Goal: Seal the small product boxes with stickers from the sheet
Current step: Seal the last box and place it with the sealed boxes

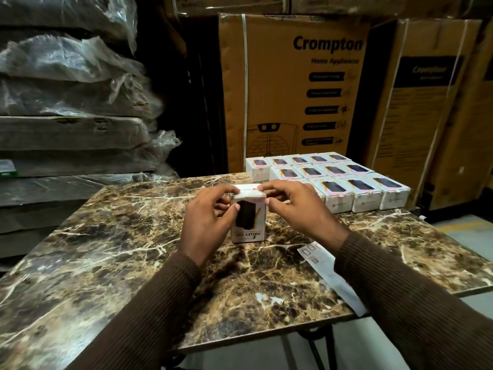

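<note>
Gripping small box [248, 214] — left hand [205, 222], right hand [298, 206]

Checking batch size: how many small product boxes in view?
14. One box upright, gripped by left hand and right hand; 13 in the group at the table's far right, rows of five, four, four, one partly hidden; more may be.

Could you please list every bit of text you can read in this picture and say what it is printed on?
"Crompton" and "Home Appliances": on the big brown carton behind the table.
"HALLEY", upside down: on the small box gripped by the left hand and right hand.
Carton's black labels, right carton, stacked boxes, sticker sheet: too blurred.
</note>
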A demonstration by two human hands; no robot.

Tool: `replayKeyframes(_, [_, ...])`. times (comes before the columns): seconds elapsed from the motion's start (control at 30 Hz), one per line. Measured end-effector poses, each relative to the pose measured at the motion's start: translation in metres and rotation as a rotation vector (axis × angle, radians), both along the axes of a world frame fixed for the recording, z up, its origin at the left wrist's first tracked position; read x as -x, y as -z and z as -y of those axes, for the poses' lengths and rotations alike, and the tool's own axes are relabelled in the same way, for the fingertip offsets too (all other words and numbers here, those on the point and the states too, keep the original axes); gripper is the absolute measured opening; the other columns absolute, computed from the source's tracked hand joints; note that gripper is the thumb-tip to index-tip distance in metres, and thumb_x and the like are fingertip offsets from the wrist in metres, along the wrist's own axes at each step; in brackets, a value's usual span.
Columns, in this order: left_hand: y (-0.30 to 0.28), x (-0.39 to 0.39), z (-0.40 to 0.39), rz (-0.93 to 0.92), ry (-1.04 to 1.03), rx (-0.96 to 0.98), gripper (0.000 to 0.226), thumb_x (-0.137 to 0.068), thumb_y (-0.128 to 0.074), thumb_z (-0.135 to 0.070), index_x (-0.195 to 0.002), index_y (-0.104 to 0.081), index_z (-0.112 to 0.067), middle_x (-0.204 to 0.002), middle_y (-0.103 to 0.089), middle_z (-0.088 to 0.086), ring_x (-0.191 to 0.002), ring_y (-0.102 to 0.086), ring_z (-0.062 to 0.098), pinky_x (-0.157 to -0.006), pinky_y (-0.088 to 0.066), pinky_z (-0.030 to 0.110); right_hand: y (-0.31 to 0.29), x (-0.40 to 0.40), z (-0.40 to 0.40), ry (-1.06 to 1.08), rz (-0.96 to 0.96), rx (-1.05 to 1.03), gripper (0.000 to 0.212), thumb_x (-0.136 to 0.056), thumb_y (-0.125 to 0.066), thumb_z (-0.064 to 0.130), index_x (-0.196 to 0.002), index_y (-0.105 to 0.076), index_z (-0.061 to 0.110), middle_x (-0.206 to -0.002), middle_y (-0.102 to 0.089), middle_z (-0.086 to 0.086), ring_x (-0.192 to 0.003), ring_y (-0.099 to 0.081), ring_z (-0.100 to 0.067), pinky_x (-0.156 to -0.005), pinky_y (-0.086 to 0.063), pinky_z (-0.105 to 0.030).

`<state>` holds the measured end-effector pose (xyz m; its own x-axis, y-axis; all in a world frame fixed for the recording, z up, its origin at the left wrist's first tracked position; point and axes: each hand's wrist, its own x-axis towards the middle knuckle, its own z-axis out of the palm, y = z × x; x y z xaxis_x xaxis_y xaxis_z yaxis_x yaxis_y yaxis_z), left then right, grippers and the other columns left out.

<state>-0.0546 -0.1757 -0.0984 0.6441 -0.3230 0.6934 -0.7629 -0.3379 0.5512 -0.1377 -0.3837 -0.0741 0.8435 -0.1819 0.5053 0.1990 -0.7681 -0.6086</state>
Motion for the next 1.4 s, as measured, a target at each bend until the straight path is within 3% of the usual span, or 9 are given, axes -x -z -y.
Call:
replayKeyframes(0.2, [0.004, 0.015, 0.0, 0.151, -0.091, -0.01, 0.031, -0.091, -0.075, -0.024, -0.121, -0.069, -0.021, -0.117, -0.051, 0.001, -0.106, -0.051, 0.011, -0.086, -0.042, 0.011, 0.001, 0.004, 0.006, -0.049, 0.052, -0.158, 0.025, -0.097, -0.069, 0.017, -0.119, -0.077, 0.023, -0.103, -0.076, 0.001, -0.096, -0.073, -0.016, -0.082, -0.066, -0.043])
replayKeyframes(0.5, [0.016, 0.052, 0.028, 0.258, 0.325, -0.236, 0.014, -0.097, -0.068, -0.023, -0.108, -0.075, -0.018, -0.108, -0.064, -0.007, -0.097, -0.061, 0.008, -0.081, -0.058, 0.031, -0.015, 0.045, 0.049, 0.012, 0.029, -0.233, 0.013, -0.098, -0.068, 0.009, -0.103, -0.078, 0.015, -0.094, -0.078, -0.007, -0.082, -0.074, -0.018, -0.064, -0.059, -0.026])
replayKeyframes(0.6, [0.025, 0.054, 0.048, 0.201, 0.39, -0.411, 0.022, -0.101, -0.06, -0.033, -0.11, -0.076, -0.021, -0.108, -0.066, -0.008, -0.097, -0.062, 0.009, -0.082, -0.057, 0.04, -0.004, 0.064, 0.07, 0.09, -0.011, -0.137, 0.011, -0.097, -0.071, 0.01, -0.098, -0.079, 0.016, -0.083, -0.077, -0.006, -0.07, -0.067, -0.009, -0.061, -0.055, -0.026])
replayKeyframes(0.67, [0.027, 0.052, 0.061, 0.192, 0.404, -0.486, 0.026, -0.101, -0.057, -0.037, -0.111, -0.077, -0.022, -0.107, -0.065, -0.007, -0.097, -0.061, 0.01, -0.083, -0.055, 0.04, 0.006, 0.076, 0.083, 0.128, -0.102, -0.041, 0.01, -0.096, -0.073, 0.011, -0.098, -0.079, 0.02, -0.085, -0.077, 0.0, -0.074, -0.067, -0.004, -0.069, -0.058, -0.03])
replayKeyframes(0.77, [0.025, 0.05, 0.077, 0.187, 0.395, -0.541, 0.026, -0.1, -0.06, -0.036, -0.113, -0.077, -0.023, -0.106, -0.065, -0.004, -0.095, -0.06, 0.012, -0.078, -0.048, 0.032, 0.022, 0.093, 0.094, 0.099, -0.226, 0.097, 0.016, -0.094, -0.077, 0.018, -0.099, -0.077, 0.033, -0.094, -0.074, 0.018, -0.086, -0.067, 0.007, -0.078, -0.055, -0.018])
replayKeyframes(0.87, [0.026, 0.049, 0.083, 0.167, 0.366, -0.535, 0.023, -0.099, -0.065, -0.033, -0.114, -0.078, -0.022, -0.107, -0.066, -0.003, -0.095, -0.057, 0.01, -0.076, -0.043, 0.028, 0.037, 0.099, 0.1, 0.033, -0.278, 0.184, 0.017, -0.09, -0.083, 0.021, -0.102, -0.079, 0.033, -0.096, -0.074, 0.018, -0.09, -0.067, 0.005, -0.08, -0.056, -0.021])
replayKeyframes(1.0, [0.034, 0.049, 0.085, 0.11, 0.371, -0.536, 0.025, -0.098, -0.064, -0.041, -0.109, -0.079, -0.024, -0.105, -0.065, -0.004, -0.094, -0.061, 0.011, -0.08, -0.054, 0.037, 0.048, 0.1, 0.107, -0.012, -0.269, 0.278, 0.018, -0.088, -0.084, 0.025, -0.104, -0.08, 0.034, -0.098, -0.07, 0.021, -0.092, -0.066, 0.002, -0.078, -0.056, -0.027])
replayKeyframes(1.27, [0.04, 0.049, 0.087, 0.058, 0.346, -0.483, 0.016, -0.096, -0.069, -0.037, -0.102, -0.079, -0.025, -0.102, -0.064, -0.009, -0.093, -0.06, 0.007, -0.082, -0.055, 0.036, 0.049, 0.096, 0.1, -0.033, -0.239, 0.313, 0.019, -0.094, -0.078, 0.02, -0.109, -0.079, 0.03, -0.101, -0.066, 0.021, -0.092, -0.061, 0.007, -0.074, -0.042, -0.006])
replayKeyframes(1.4, [0.041, 0.046, 0.088, 0.03, 0.33, -0.468, 0.013, -0.094, -0.073, -0.035, -0.102, -0.079, -0.026, -0.102, -0.065, -0.01, -0.094, -0.06, 0.006, -0.083, -0.053, 0.034, 0.046, 0.088, 0.09, -0.084, -0.237, 0.31, 0.012, -0.095, -0.077, 0.023, -0.104, -0.081, 0.028, -0.098, -0.069, 0.016, -0.09, -0.064, 0.002, -0.071, -0.043, -0.007])
